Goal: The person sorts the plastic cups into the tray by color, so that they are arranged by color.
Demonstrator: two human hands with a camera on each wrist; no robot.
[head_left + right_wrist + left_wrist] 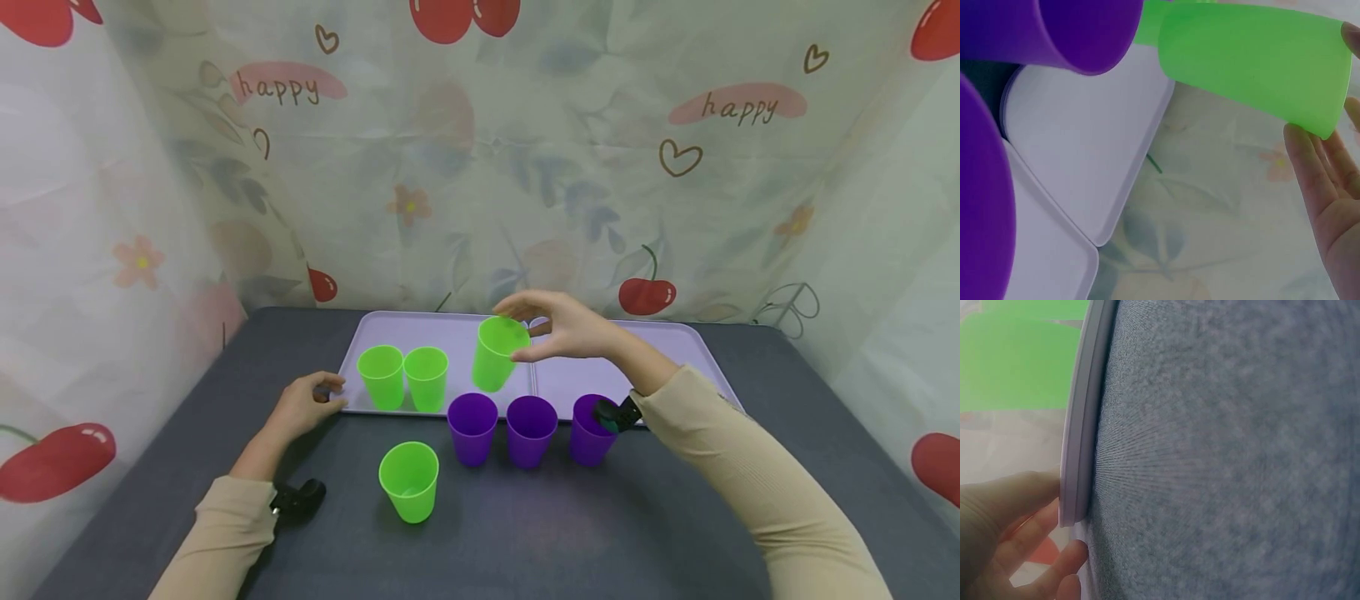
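Your bench (pixel 570 542): a dark grey, cloth-like top
Toward its far side you have a left lilac tray (pixel 427 329) and a right lilac tray (pixel 573 379), lying side by side. Just in front of them, three purple cups (pixel 531 437) stand upright in a row; one green cup (pixel 410 483) stands upright nearer you, to their left.
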